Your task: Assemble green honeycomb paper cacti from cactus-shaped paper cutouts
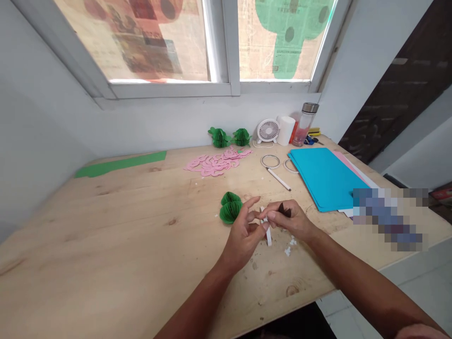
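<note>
My left hand (245, 230) is closed in a pinch round a narrow white roll of tape (269, 238), seen nearly edge-on, with its forefinger raised. My right hand (291, 220) pinches at the same spot, fingertips meeting those of the left. A small dark piece with pointed ends (284, 210), like cut paper, sticks up from the right hand's grip. What lies between the fingertips is partly hidden. Just left of my left hand sits a green pleated paper ball (230, 208) on the table. Small white scraps (290, 246) lie below my right hand.
Pink paper cut-outs (217, 162) lie beyond the hands, with two green pleated pieces (226, 137) behind. Tape rolls (270, 162) and a white marker (278, 179) lie nearby. Blue sheets (326, 179) are at right; a small fan (268, 130) and glass bottle (305, 125) stand by the wall.
</note>
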The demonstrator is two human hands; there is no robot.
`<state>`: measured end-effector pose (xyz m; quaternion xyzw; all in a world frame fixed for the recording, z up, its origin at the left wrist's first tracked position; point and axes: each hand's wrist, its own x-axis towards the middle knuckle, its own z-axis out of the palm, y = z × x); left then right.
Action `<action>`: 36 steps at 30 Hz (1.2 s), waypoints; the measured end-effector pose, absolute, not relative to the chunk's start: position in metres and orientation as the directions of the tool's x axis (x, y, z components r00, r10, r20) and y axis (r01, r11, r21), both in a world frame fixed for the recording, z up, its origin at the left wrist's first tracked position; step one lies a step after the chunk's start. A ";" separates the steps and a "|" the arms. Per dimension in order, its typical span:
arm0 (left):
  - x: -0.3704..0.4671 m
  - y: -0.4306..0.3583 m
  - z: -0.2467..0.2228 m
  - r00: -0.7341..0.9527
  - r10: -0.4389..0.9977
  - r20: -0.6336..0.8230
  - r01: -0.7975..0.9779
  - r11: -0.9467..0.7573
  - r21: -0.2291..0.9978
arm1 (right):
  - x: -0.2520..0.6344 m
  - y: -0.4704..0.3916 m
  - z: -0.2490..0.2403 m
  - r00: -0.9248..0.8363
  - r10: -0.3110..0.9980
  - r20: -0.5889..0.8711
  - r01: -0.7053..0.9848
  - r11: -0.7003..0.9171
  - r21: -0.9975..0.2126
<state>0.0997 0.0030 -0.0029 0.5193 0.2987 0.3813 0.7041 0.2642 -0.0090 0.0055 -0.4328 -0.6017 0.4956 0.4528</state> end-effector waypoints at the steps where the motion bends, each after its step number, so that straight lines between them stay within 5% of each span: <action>1: 0.100 0.003 -0.002 0.546 0.837 -0.042 -0.207 0.183 0.961 | 0.264 -0.009 0.006 -0.207 0.972 0.111 0.070 0.127 -0.989; 12: 0.098 0.002 0.006 0.473 0.867 -0.155 -0.147 0.251 0.957 | 0.265 -0.008 0.006 -0.131 0.988 0.085 0.092 0.098 -0.991; 25: 0.097 0.004 0.004 0.612 0.764 -0.203 -0.154 0.368 0.917 | 0.263 -0.009 0.006 -0.111 0.984 0.137 0.150 0.153 -0.977; 30: 0.097 0.002 0.008 0.593 0.773 -0.227 -0.141 0.377 0.915 | 0.267 -0.006 0.003 -0.134 0.984 0.113 0.060 0.122 -0.991; 36: 0.094 0.006 0.007 0.650 0.742 -0.162 -0.119 0.310 0.943 | 0.274 -0.001 -0.001 -0.329 0.944 -0.031 -0.284 -0.131 -0.950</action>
